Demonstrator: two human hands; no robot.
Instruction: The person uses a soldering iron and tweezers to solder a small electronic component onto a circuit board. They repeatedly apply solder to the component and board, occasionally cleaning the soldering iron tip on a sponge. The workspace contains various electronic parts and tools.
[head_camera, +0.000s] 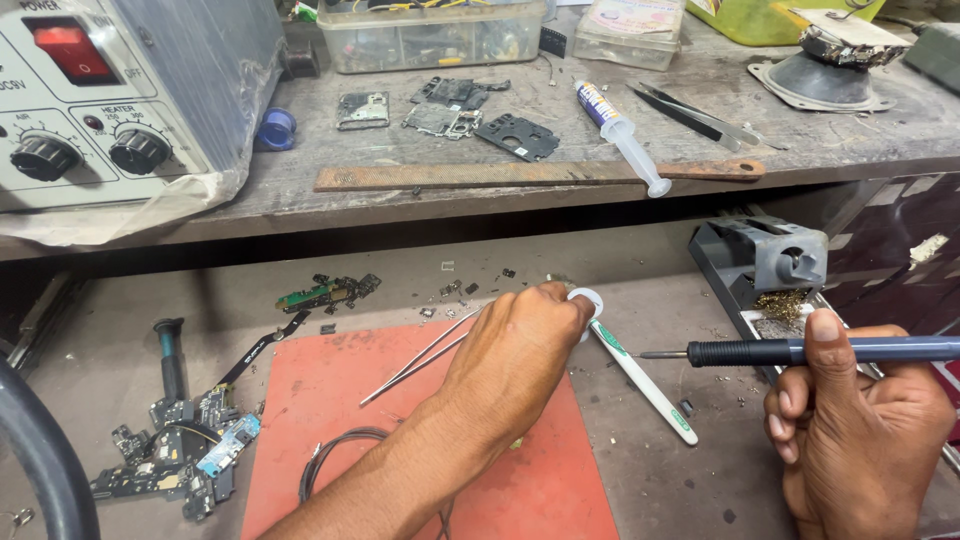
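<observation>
A: Right hand (860, 420) wrapped around the soldering iron (820, 350), grip closed, forefinger laid along the top — that steadies the tip, which points left over the bench (660, 300).

B: And the left hand (515, 355)?

A: Closed on the tweezers (420, 358), their long legs trailing back over the red mat (330, 400), and its fingertips sit at a small white ring (586, 298) beside a white syringe-like tube (640, 375). Iron tip hangs near that spot, not touching.

B: The stand?

A: Grey iron holder (765, 260) just behind the right hand, within easy reach. Loose circuit boards (180, 450) are pushed left, off the mat.
</observation>
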